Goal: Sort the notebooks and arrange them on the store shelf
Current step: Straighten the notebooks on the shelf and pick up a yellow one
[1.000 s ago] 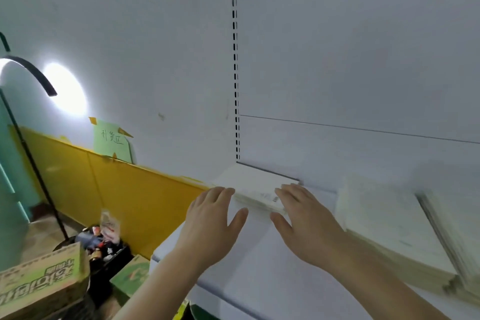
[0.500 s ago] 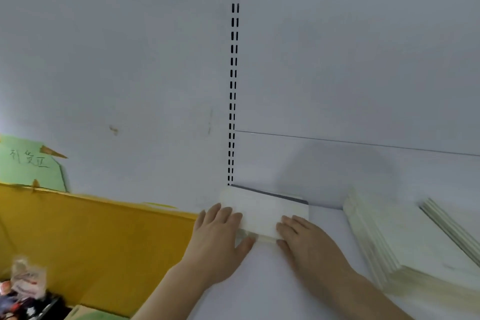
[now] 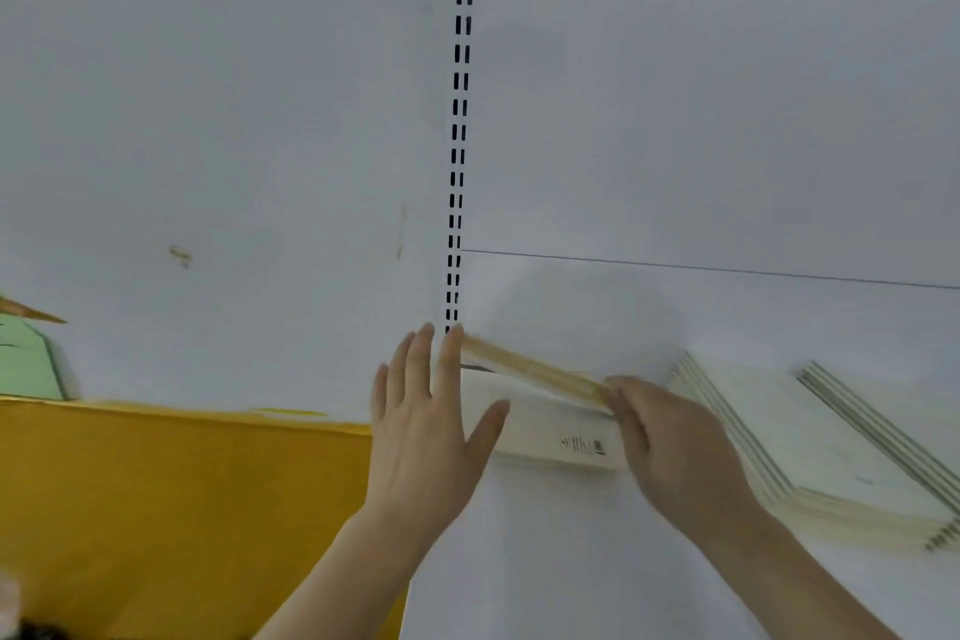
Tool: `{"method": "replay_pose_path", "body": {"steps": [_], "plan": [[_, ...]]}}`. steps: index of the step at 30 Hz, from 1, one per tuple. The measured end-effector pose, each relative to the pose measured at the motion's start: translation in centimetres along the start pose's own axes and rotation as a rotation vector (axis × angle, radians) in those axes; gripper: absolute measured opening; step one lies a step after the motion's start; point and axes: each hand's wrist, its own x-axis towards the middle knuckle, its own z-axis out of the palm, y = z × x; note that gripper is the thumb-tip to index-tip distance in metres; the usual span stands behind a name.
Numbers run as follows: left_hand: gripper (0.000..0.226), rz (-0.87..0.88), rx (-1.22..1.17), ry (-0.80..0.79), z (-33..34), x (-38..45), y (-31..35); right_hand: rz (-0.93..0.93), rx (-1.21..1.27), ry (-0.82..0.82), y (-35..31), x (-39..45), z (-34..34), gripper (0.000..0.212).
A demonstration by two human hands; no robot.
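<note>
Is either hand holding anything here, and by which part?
The right hand grips the small notebook stack at its right end. The left hand lies with straight fingers against the stack's left end, gripping nothing.

You have almost nothing legible in front of you. The only print in view is a small barcode-style mark (image 3: 583,445) on the pale cover of the notebook stack (image 3: 545,431) lying in the back left corner of the shelf (image 3: 545,561); you can make out dark bars and a few tiny characters beside them, but they are too small and blurred to read. At the far left edge of your view, a green paper sign (image 3: 26,359) is stuck to the wall, and its writing falls outside what you can see.
</note>
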Motion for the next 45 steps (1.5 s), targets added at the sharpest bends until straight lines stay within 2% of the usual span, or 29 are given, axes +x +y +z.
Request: {"method": "replay_pose_path", "body": {"steps": [2,5,7,10,12,15,17,18,20,21,23,25,28,30,33,35,38,45], "plan": [[0.085,-0.046,-0.144,0.054,-0.9,0.3,1.0,0.121,0.107,0.110,-0.6,0.8,-1.6,0.027],[0.089,-0.164,-0.301,-0.053,-1.5,0.7,2.6,0.304,0.360,0.175,-1.6,1.5,-3.0,0.026],[0.082,-0.236,-0.433,-0.173,-1.5,0.6,3.4,0.410,0.590,0.123,-2.7,1.3,-3.1,0.024],[0.058,-0.475,-0.925,-0.282,-1.5,0.6,3.7,0.536,0.870,0.014,-4.2,1.1,-3.1,0.024],[0.045,-0.543,-1.101,-0.201,-2.0,0.5,3.2,0.530,0.912,-0.062,-4.4,1.2,-3.1,0.029],[0.028,-0.488,-1.070,-0.092,-2.7,0.2,2.2,0.460,0.935,-0.116,-3.3,1.2,-2.5,0.037],[0.020,-0.473,-1.012,-0.080,-3.0,0.0,1.6,0.251,0.738,-0.222,-1.5,0.8,-0.9,0.028],[0.018,-0.471,-0.995,-0.092,-3.2,0.0,1.3,0.102,0.500,-0.370,-0.8,0.4,0.1,0.028],[0.018,-0.473,-0.976,-0.116,-3.5,-0.1,0.9,-0.085,0.049,-0.646,0.9,-0.7,3.1,0.058],[0.019,-0.474,-0.968,-0.122,-3.7,-0.1,0.7,-0.107,-0.071,-0.697,1.3,-0.9,4.0,0.067],[0.021,-0.483,-0.949,-0.119,-3.9,-0.2,0.4,-0.144,-0.168,-0.631,1.4,-0.7,4.4,0.062],[0.023,-0.488,-0.920,-0.102,-4.1,-0.4,0.0,-0.161,-0.149,-0.539,0.6,0.0,3.3,0.056],[0.024,-0.477,-0.851,-0.045,-4.5,-0.5,-0.6,-0.061,-0.250,-0.395,0.1,1.1,0.9,0.027],[0.025,-0.456,-0.830,0.015,-4.9,-0.4,-1.0,0.041,-0.312,-0.257,-0.3,2.1,-0.8,0.021],[0.024,-0.447,-0.822,0.075,-5.1,-0.2,-1.5,0.199,-0.176,0.001,-0.5,2.9,-3.5,0.031],[0.023,-0.466,-0.839,0.057,-4.9,-0.1,-1.3,0.290,0.045,0.111,-1.3,2.9,-5.0,0.031],[0.021,-0.454,-0.894,-0.003,-4.5,-0.2,-0.3,0.433,0.385,0.143,-3.6,2.5,-5.3,0.026],[0.023,-0.406,-1.125,-0.080,-4.3,-1.1,3.6,0.587,0.495,0.104,-5.6,-0.4,-2.1,0.032]]}}
